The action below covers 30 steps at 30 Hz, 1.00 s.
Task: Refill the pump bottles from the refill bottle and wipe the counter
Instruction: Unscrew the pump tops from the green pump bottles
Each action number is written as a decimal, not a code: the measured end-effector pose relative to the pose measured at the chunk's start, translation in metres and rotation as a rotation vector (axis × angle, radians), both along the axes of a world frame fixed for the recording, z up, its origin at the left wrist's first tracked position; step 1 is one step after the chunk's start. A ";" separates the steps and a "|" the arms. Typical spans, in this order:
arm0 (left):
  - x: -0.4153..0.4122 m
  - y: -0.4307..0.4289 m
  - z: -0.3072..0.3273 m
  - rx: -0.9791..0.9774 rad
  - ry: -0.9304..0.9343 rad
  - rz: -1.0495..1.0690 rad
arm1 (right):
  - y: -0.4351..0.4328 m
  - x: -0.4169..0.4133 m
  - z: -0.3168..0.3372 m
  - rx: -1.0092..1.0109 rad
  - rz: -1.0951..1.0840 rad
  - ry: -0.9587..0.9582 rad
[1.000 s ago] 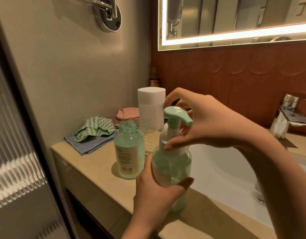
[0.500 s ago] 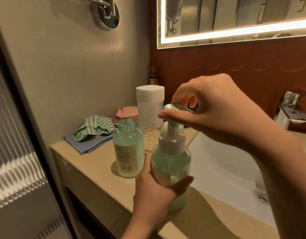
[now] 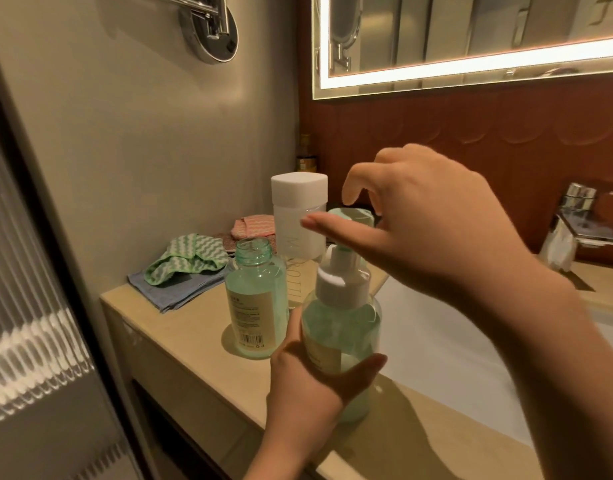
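Gripping the clear, green-filled pump bottle (image 3: pixel 339 327) at the beige counter's (image 3: pixel 180 327) front edge, the left hand (image 3: pixel 308 386) sat low; above, the right hand (image 3: pixel 419 230) pinched its mint pump head (image 3: pixel 350 214).

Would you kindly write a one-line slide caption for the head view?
The left hand grips the pump bottle while the right hand reaches over its pump head, beside the uncapped refill bottle.

Chrome faucet (image 3: pixel 575 202), lit mirror (image 3: pixel 471 29), white basin (image 3: pixel 436 358)
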<state>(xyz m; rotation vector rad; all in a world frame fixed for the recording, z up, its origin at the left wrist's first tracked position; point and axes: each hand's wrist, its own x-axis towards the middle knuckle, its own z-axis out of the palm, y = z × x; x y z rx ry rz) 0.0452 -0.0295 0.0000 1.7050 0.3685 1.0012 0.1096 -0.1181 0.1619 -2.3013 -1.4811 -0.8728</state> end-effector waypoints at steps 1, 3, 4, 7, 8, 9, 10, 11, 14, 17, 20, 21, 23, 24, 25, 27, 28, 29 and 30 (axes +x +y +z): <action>0.000 0.000 0.000 -0.001 -0.004 -0.001 | 0.002 -0.002 -0.001 0.013 -0.028 -0.014; 0.000 0.001 -0.001 -0.012 0.004 0.005 | 0.004 -0.004 -0.003 0.028 -0.047 -0.007; 0.000 0.000 -0.001 -0.029 0.009 0.007 | 0.005 -0.003 -0.004 0.037 -0.044 0.009; 0.000 -0.001 -0.001 -0.017 0.026 0.010 | 0.003 0.001 -0.004 0.063 -0.014 0.071; -0.001 -0.001 0.001 -0.004 0.035 0.009 | 0.001 0.002 -0.003 0.065 0.004 0.093; -0.001 -0.002 0.002 0.005 0.041 0.008 | 0.000 0.004 -0.002 0.059 0.028 0.120; -0.002 -0.002 0.002 0.011 0.042 0.007 | -0.001 0.005 -0.001 0.050 0.062 0.156; -0.002 -0.001 0.002 0.014 0.044 0.009 | -0.002 0.006 0.000 0.045 0.106 0.193; -0.002 -0.002 0.002 0.005 0.052 0.003 | -0.003 0.009 0.002 0.090 0.239 0.274; -0.002 -0.002 0.002 0.001 0.052 -0.004 | -0.004 0.017 0.004 0.178 0.312 0.321; -0.002 -0.003 0.003 0.002 0.043 0.003 | -0.002 0.027 0.003 0.299 0.370 0.355; -0.002 -0.003 0.003 0.006 0.039 0.003 | -0.001 0.030 0.003 0.346 0.387 0.373; -0.003 -0.004 0.003 0.013 0.030 0.000 | -0.001 0.037 0.002 0.441 0.415 0.411; -0.003 -0.004 0.003 0.014 0.026 -0.001 | 0.000 0.039 0.001 0.485 0.428 0.429; -0.003 -0.004 0.003 0.015 0.025 -0.001 | 0.000 0.042 0.001 0.526 0.436 0.446; -0.002 -0.004 0.002 0.018 0.025 0.001 | 0.000 0.047 0.000 0.600 0.446 0.488; -0.002 -0.004 0.002 0.016 0.025 0.003 | 0.000 0.050 0.000 0.633 0.449 0.507; -0.002 -0.004 0.002 0.014 0.024 0.008 | 0.000 0.052 0.000 0.663 0.452 0.519; -0.002 -0.004 0.002 0.010 0.026 0.013 | 0.000 0.054 -0.001 0.695 0.455 0.532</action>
